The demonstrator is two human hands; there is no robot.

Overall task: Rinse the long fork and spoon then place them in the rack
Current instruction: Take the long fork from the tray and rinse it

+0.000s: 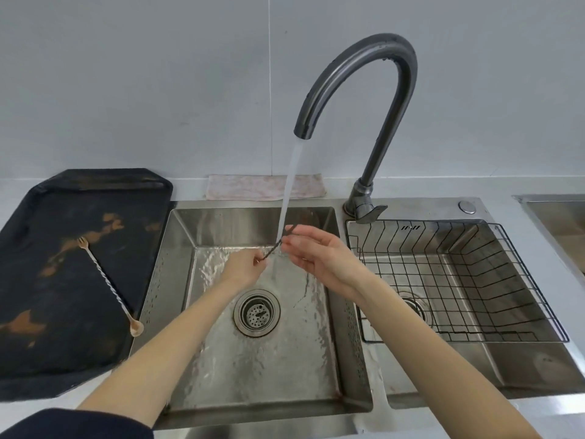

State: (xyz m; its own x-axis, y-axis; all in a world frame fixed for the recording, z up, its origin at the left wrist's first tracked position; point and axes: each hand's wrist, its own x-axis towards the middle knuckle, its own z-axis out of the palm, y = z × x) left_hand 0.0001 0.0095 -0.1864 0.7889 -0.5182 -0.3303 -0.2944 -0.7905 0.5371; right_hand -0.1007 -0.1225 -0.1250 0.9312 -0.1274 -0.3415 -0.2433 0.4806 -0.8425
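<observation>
Dark tray (pixel 47 359) on tabletop left of sink (pixel 253 384); pale twisted long fork/spoon (pixel 109 285) lies diagonal on it, fork end up-left, spoon bowl at tray's near right edge. Cloth (pixel 247 186) behind sink. Faucet (pixel 367 99) running, stream (pixel 289 191) falling into left basin. Wire rack (pixel 459 274) sits in right basin. Both forearms reach over left basin. Left hand (pixel 242 269), fingers pinched on lower end of dark twisted utensil (pixel 278 245); right hand (pixel 316 258), fingers pinching its upper part, palm up. Utensil tilted under stream.
</observation>
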